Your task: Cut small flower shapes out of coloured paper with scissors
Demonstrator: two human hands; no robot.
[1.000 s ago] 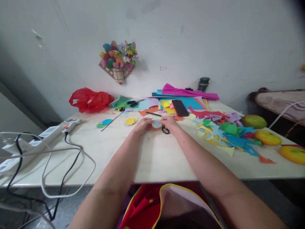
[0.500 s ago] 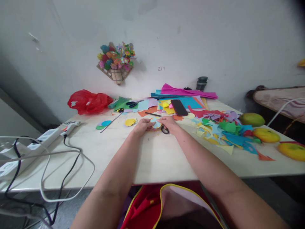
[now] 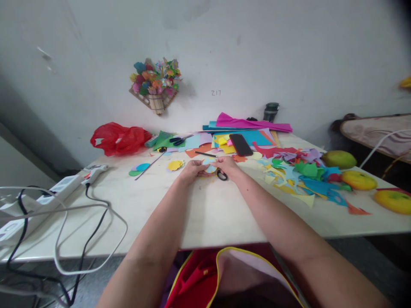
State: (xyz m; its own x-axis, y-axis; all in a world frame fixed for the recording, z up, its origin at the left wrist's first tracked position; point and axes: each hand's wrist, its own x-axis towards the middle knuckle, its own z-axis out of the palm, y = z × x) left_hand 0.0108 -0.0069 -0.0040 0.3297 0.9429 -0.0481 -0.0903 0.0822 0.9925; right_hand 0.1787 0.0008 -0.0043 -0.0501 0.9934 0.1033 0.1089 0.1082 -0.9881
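Note:
Both hands meet over the middle of the table, with a light blue paper cutout between them. My left hand pinches its left side, and my right hand grips the right side with bent fingers. A yellowish edge shows at the cutout's border; its full outline is partly covered by fingers. A black ring handle, seemingly of scissors, lies just under my right hand. Behind the hands rests a dark pencil. Left of my left hand sits a yellow scalloped paper cutout.
Paper scraps and mangoes lie to the right. A phone, coloured sheets and black-handled scissors are at the back. A red plastic bag stands back left; power strips with cables line the left edge.
The hands stay in nearly the same place with the light blue cutout between them. The view shifts very slightly; nothing else has visibly moved.

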